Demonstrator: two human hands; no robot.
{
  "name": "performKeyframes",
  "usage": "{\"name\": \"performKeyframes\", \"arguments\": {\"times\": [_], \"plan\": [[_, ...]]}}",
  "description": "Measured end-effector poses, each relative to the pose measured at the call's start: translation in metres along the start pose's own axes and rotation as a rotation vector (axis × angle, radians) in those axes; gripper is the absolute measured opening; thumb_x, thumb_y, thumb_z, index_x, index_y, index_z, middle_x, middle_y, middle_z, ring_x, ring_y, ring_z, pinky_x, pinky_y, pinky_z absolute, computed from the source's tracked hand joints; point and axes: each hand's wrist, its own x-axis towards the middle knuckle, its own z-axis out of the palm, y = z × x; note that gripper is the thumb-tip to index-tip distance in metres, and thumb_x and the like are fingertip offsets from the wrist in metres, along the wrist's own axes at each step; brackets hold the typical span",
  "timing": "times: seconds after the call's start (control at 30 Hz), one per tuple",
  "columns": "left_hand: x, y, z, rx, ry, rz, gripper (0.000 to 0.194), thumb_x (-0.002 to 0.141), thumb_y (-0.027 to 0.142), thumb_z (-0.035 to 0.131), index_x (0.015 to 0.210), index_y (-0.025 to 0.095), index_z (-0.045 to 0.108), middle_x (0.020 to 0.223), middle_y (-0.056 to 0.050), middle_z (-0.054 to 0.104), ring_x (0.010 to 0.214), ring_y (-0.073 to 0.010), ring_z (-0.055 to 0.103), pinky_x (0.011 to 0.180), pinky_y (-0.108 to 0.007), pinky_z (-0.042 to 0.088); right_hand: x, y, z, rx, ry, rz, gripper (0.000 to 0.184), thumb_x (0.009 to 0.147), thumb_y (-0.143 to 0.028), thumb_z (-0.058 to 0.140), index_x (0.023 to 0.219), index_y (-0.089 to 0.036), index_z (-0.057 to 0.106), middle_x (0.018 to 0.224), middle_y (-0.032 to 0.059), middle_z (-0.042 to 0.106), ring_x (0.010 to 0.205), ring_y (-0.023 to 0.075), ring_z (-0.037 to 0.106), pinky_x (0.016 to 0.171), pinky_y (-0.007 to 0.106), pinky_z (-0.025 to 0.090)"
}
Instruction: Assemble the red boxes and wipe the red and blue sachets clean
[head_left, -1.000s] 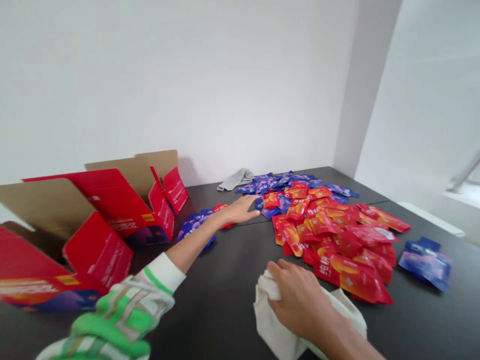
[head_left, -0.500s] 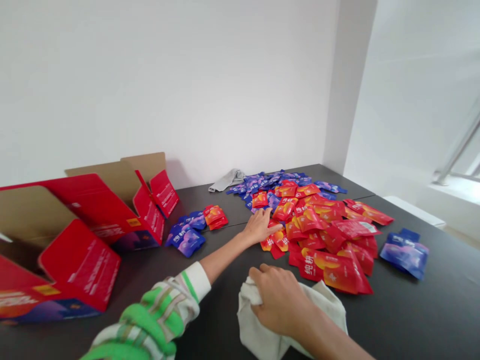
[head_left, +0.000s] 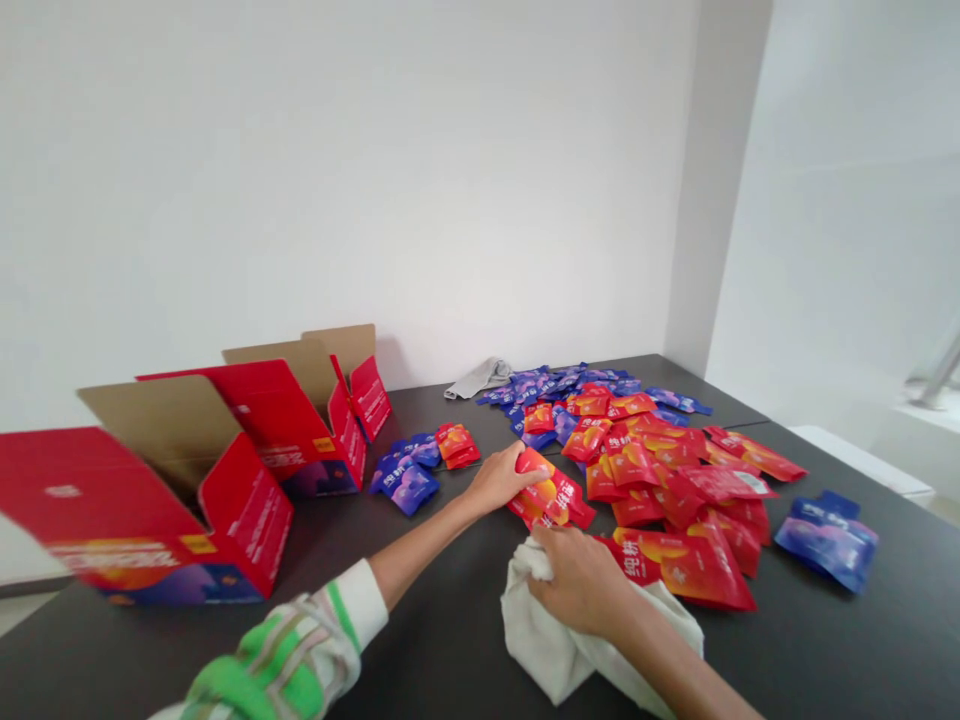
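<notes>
At the left edge of the red pile, my left hand (head_left: pixel 498 480) pinches a red pouch (head_left: pixel 551 488) by its near corner. The pouch lies tilted, its printed orange face showing, and at least one other red pouch is partly under it. Closer to me, my right hand (head_left: pixel 581 580) grips a bunched pale grey cloth (head_left: pixel 541 645) resting on the table. Just past that hand lies a large red pouch (head_left: pixel 679 568), at the near end of the pile of red pouches (head_left: pixel 652 450). My right fingertips are partly hidden by the cloth.
Open red cardboard boxes (head_left: pixel 251 510) stand in a row on the left of the dark table (head_left: pixel 442 630). A small group of blue pouches (head_left: pixel 409 482) lies beside them. Blue pouches (head_left: pixel 529 385) and another grey cloth (head_left: pixel 480 378) lie at the back, with a blue pouch (head_left: pixel 829 540) at right.
My left hand has closed on a red pouch and pulled it slightly out of the pile toward me. The right hand still holds the cloth. The view has turned a little left.
</notes>
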Motion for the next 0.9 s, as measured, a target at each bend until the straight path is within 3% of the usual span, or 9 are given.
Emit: {"name": "performKeyframes", "arguments": {"times": [0.1, 0.23, 0.37, 0.47, 0.53, 0.67, 0.73, 0.83, 0.9], "plan": [[-0.007, -0.005, -0.015, -0.155, 0.104, -0.018, 0.032, 0.076, 0.050, 0.053, 0.086, 0.019, 0.051, 0.089, -0.002, 0.062, 0.081, -0.0187, 0.057, 0.069, -0.026, 0.042, 0.003, 0.001, 0.002, -0.021, 0.031, 0.072, 0.030, 0.076, -0.029, 0.050, 0.104, -0.021, 0.055, 0.098, 0.0082, 0.063, 0.094, 0.0241, 0.059, 0.075, 0.032, 0.040], [-0.029, -0.012, -0.053, -0.449, 0.162, -0.114, 0.033, 0.074, 0.046, 0.056, 0.090, 0.017, 0.053, 0.086, -0.001, 0.062, 0.081, -0.0189, 0.058, 0.071, -0.028, 0.046, 0.009, 0.014, 0.004, -0.097, 0.109, 0.203, 0.034, 0.077, -0.024, 0.049, 0.111, -0.019, 0.052, 0.096, 0.0096, 0.063, 0.091, 0.0251, 0.060, 0.072, 0.033, 0.041], [-0.079, -0.010, -0.092, -0.721, 0.247, -0.259, 0.042, 0.074, 0.047, 0.058, 0.104, 0.017, 0.054, 0.095, -0.003, 0.065, 0.088, -0.0195, 0.061, 0.075, -0.029, 0.048, 0.017, 0.038, -0.007, -0.121, 0.195, 0.338, 0.031, 0.082, -0.027, 0.044, 0.111, -0.018, 0.052, 0.099, 0.0116, 0.062, 0.090, 0.0270, 0.060, 0.068, 0.034, 0.042], [-0.124, -0.005, -0.105, -0.892, 0.204, -0.401, 0.047, 0.072, 0.047, 0.062, 0.108, 0.018, 0.054, 0.101, -0.005, 0.065, 0.091, -0.0194, 0.062, 0.076, -0.028, 0.050, 0.017, 0.039, -0.018, -0.031, 0.273, 0.281, 0.028, 0.084, -0.029, 0.043, 0.109, -0.018, 0.051, 0.102, 0.0104, 0.061, 0.094, 0.0241, 0.058, 0.071, 0.031, 0.041], [-0.153, -0.003, -0.104, -0.998, 0.146, -0.477, 0.048, 0.070, 0.047, 0.064, 0.107, 0.018, 0.054, 0.103, -0.006, 0.066, 0.091, -0.0189, 0.063, 0.075, -0.028, 0.051, 0.012, 0.026, -0.020, 0.058, 0.275, 0.135, 0.023, 0.084, -0.029, 0.044, 0.104, -0.019, 0.053, 0.099, 0.0072, 0.062, 0.093, 0.0202, 0.058, 0.074, 0.027, 0.040], [-0.197, -0.008, -0.088, -1.087, 0.095, -0.566, 0.042, 0.067, 0.045, 0.066, 0.099, 0.019, 0.055, 0.094, -0.003, 0.067, 0.087, -0.0175, 0.064, 0.075, -0.027, 0.050, 0.000, -0.010, -0.007, 0.145, 0.050, -0.125, 0.011, 0.080, -0.027, 0.051, 0.088, -0.021, 0.057, 0.084, 0.0006, 0.064, 0.081, 0.0160, 0.059, 0.068, 0.022, 0.039], [-0.211, -0.012, -0.077, -1.033, 0.078, -0.558, 0.035, 0.070, 0.047, 0.063, 0.088, 0.019, 0.055, 0.084, -0.001, 0.067, 0.080, -0.0167, 0.064, 0.072, -0.026, 0.049, -0.002, -0.017, -0.001, 0.118, 0.004, -0.101, 0.013, 0.079, -0.026, 0.052, 0.090, -0.022, 0.058, 0.085, 0.0013, 0.064, 0.082, 0.0172, 0.060, 0.068, 0.023, 0.038], [-0.224, -0.014, -0.060, -0.792, 0.041, -0.432, 0.036, 0.078, 0.052, 0.051, 0.071, 0.017, 0.051, 0.067, 0.002, 0.062, 0.065, -0.0147, 0.060, 0.062, -0.023, 0.044, 0.001, -0.017, 0.003, 0.084, 0.111, 0.052, 0.023, 0.084, -0.028, 0.046, 0.103, -0.019, 0.054, 0.093, 0.0061, 0.062, 0.089, 0.0201, 0.058, 0.072, 0.026, 0.038], [-0.227, -0.013, -0.049, -0.562, 0.010, -0.352, 0.039, 0.083, 0.052, 0.042, 0.067, 0.018, 0.050, 0.061, 0.002, 0.060, 0.057, -0.0139, 0.056, 0.057, -0.022, 0.040, 0.002, -0.022, 0.006, 0.106, 0.172, 0.068, 0.023, 0.086, -0.030, 0.042, 0.103, -0.018, 0.052, 0.094, 0.0064, 0.061, 0.090, 0.0194, 0.057, 0.073, 0.026, 0.038]]}}
